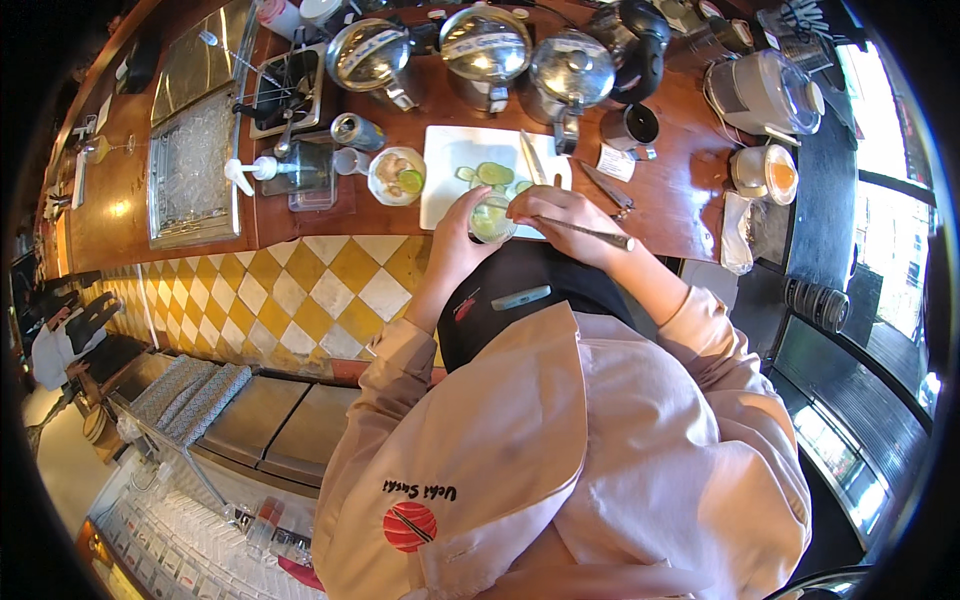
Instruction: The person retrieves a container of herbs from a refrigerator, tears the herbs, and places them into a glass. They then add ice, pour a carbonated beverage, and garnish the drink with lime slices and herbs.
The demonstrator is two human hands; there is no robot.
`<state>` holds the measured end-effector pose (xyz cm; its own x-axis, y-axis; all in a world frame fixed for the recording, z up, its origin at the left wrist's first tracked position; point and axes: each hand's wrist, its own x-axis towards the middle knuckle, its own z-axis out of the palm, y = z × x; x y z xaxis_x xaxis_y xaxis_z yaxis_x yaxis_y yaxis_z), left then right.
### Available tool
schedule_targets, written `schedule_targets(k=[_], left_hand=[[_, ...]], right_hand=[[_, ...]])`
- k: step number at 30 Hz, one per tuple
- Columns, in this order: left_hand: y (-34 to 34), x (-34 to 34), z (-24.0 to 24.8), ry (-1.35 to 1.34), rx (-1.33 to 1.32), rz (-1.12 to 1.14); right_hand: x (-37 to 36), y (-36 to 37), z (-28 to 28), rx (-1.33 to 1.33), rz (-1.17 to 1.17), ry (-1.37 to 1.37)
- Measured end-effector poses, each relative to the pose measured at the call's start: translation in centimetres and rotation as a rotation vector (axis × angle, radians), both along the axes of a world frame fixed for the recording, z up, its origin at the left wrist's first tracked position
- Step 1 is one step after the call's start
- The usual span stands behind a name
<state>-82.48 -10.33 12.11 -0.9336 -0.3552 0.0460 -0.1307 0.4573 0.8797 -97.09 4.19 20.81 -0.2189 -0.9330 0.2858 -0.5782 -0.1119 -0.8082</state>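
Nearest the camera, the left hand (455,235) is wrapping its fingers round a small glass (491,220) holding pale green liquid and ice, which is standing upright at the near edge of the wooden counter (680,200). The fingers are curling closed on the left side of the glass, with the thumb lying along its rim.

Just beside it, the right hand (560,215) is pinching a long thin metal tool (590,233), probably tongs or a bar spoon. Its long axis is lying nearly level, running from the glass out toward the person's right and tilting slightly down at the far end. The fingers are closing tightly on the end nearest the glass, and the fingertips are hovering over the glass's mouth; whether they are touching it is not clear.

Just behind the glass, one white cutting board (450,165) is lying flat, carrying about four green cucumber slices (494,173) and one knife (531,158) pointing away from the person. To the board's left, one small bowl (396,176) is holding a lime piece, and one can (358,131) is lying behind it.

Farther back, three steel shakers (485,45) are sitting in a row. An ice bin (190,165) is sitting at the far left of the counter, and a white appliance (762,92) at the far right.
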Motion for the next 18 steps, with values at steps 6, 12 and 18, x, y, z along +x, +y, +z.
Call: schedule_targets(k=[6, 12, 18], left_hand=[[7.2, -4.2, 2.3, 0.012, 0.055, 0.004], [14.7, -7.7, 2.1, 0.033, 0.010, -0.042], [20.6, -10.4, 0.5, -0.010, 0.013, -0.127]], right_hand=[[-3.0, 8.6, 2.0, 0.081, -0.008, 0.088], [-7.3, 15.0, 0.8, -0.023, -0.012, 0.111], [-8.2, 21.1, -0.2, 0.058, -0.062, 0.031]])
